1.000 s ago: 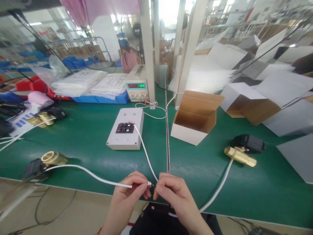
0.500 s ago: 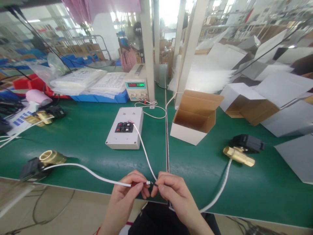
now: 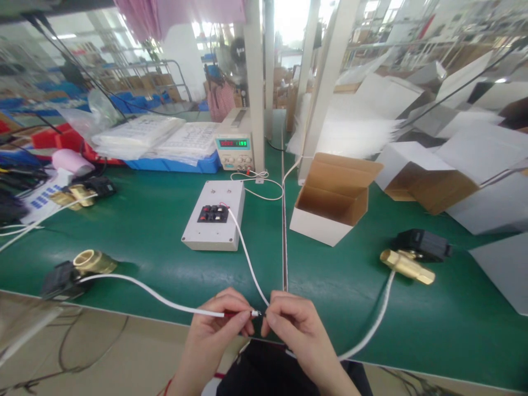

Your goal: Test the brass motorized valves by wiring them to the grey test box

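My left hand (image 3: 218, 324) pinches the end of a white cable (image 3: 140, 287) that runs left to a brass valve with a black actuator (image 3: 78, 269). My right hand (image 3: 295, 327) pinches thin wire ends right beside it, at the table's front edge. The fingertips of both hands almost touch at the bare wire tips (image 3: 256, 313). Another white cable (image 3: 243, 247) leads from there up to a grey terminal box (image 3: 214, 215). A third white cable (image 3: 373, 324) curves from under my right hand to a second brass valve (image 3: 412, 258).
A power supply with a lit display (image 3: 234, 148) stands behind the box. An open cardboard box (image 3: 332, 203) sits right of centre, with more white cartons (image 3: 421, 176) at the right. Another valve (image 3: 82, 193) and clutter lie at the far left on the green table (image 3: 157, 236).
Both hands stay pinched together on the wire ends with only tiny finger shifts. The view has drifted slightly.
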`<state>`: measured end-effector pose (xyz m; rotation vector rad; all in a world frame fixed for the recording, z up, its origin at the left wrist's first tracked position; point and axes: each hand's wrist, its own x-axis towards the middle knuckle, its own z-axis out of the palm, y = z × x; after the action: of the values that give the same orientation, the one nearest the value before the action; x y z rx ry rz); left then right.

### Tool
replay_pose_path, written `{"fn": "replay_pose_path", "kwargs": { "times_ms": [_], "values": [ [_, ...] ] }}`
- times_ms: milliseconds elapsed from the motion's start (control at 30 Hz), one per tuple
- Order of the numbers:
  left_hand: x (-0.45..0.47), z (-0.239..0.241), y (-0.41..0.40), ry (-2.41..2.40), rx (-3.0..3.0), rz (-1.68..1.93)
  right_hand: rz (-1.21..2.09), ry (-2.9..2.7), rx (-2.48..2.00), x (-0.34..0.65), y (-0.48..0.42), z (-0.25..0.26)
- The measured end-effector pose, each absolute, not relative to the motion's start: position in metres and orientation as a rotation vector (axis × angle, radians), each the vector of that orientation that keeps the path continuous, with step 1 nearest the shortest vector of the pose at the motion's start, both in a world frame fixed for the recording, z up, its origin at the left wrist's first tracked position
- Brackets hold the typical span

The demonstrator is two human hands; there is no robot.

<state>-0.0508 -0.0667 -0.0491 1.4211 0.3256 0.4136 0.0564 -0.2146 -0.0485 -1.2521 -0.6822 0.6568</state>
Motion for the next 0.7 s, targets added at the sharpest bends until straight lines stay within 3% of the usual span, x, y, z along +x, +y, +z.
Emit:
{"fn": "replay_pose_path", "kwargs": {
  "times_ms": [700],
  "values": [
    [-0.0516,-0.0463,-0.0666,0.359,1.355,0.361,0.49,-0.727,-1.307,0.0515,-0.2145,-0.0435]
  ]
}}
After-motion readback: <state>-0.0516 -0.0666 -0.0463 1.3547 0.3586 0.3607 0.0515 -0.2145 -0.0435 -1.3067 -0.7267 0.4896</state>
